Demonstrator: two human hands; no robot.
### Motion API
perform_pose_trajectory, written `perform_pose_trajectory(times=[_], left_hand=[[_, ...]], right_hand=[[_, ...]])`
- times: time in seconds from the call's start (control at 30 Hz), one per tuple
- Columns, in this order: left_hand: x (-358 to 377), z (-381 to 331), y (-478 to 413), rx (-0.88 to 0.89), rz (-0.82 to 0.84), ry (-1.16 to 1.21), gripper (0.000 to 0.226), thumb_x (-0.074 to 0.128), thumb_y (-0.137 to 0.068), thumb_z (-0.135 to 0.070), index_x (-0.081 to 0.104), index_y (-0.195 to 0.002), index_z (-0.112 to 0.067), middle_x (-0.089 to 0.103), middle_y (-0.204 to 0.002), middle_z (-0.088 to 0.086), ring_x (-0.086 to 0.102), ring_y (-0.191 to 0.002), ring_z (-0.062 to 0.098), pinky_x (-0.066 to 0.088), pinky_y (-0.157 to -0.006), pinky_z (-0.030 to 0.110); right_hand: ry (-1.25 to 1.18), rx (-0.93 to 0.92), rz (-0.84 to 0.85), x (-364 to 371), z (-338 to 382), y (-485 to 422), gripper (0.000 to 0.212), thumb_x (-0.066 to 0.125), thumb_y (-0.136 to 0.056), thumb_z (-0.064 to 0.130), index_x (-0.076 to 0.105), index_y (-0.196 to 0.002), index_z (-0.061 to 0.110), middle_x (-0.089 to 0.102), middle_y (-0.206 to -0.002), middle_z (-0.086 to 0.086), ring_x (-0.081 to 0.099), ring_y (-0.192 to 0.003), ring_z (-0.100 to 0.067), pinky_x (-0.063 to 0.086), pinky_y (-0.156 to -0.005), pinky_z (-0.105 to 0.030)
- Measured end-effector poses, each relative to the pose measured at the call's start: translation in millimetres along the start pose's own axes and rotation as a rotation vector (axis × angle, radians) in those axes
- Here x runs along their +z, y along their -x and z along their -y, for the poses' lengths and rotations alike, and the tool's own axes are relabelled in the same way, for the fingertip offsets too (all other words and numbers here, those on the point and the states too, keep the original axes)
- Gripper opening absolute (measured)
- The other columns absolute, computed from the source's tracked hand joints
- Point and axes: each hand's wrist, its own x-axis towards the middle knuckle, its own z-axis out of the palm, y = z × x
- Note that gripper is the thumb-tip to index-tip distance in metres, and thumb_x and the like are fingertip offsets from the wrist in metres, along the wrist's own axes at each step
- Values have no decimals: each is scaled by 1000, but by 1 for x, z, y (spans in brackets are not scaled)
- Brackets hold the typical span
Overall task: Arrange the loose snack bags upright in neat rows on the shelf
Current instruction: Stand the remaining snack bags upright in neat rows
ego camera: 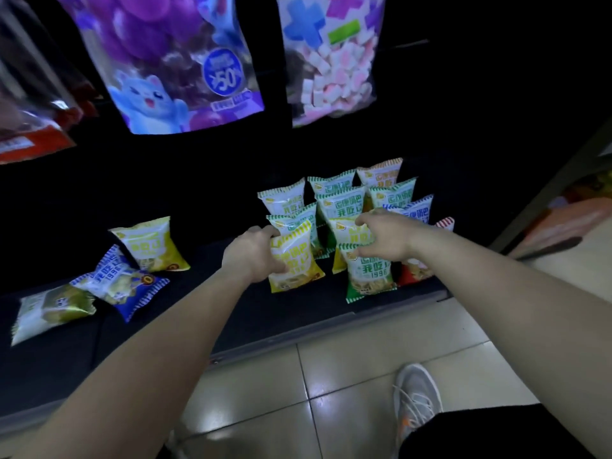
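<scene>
The left hand (255, 256) is gripping a yellow bag (294, 260) by its left edge, standing it on the dark shelf (205, 293) at the front of the rows. The right hand (384, 238) is curling around the top of a green bag (369, 273) at the yellow bag's three o'clock. Three loose bags (112, 276) are lying at its nine o'clock, well apart.

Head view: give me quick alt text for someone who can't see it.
A person's left hand grips a yellow snack bag at the front of upright rows of snack bags on a dark shelf, while the right hand rests on a green bag beside it. Three loose bags lie flat to the left.
</scene>
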Motion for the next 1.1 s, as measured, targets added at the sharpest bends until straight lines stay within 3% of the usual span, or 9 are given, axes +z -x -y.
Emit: perform_pose_trajectory(times=[0.17,0.37,0.6,0.87,1.1], left_hand=[[32,-17,-37,-42,50,-35,82,81,-72,-48,43,-142,-32,48,-137,1,57,-112,25,54,-74,39],[61,-24,-60,-65,89,-95,76,80,-77,-43,44,-142,-31,50,-132,5,52,-118,27,54,-79,44],[75,-13,-71,-99,51,68,78,79,-78,-46,42,-145,-32,48,-141,3,46,-128,26,53,-89,44],[78,-27,-68,-89,39,30,72,71,-83,-52,40,-145,-31,52,-136,6,49,-124,26,54,-83,45],[68,-33,-60,21,8,-110,76,64,-86,-57,36,-148,-25,45,-146,5,38,-135,27,38,-104,43]], right_hand=[[-54,91,52,6,-34,-19,81,62,-92,55,24,-156,23,19,-162,-8,37,-140,-31,39,-110,-43],[-149,145,25,10,-48,-32,80,64,-90,55,28,-155,23,27,-158,-8,40,-137,-32,40,-108,-43],[-106,139,44,15,-45,-35,77,63,-92,53,29,-154,23,27,-158,-8,38,-138,-30,39,-109,-41],[-54,128,70,17,-37,-30,75,61,-93,54,30,-154,24,26,-157,-9,40,-137,-30,41,-106,-41],[-4,101,83,14,-15,-27,75,60,-93,53,26,-155,26,22,-160,-7,38,-139,-30,41,-107,-44]])
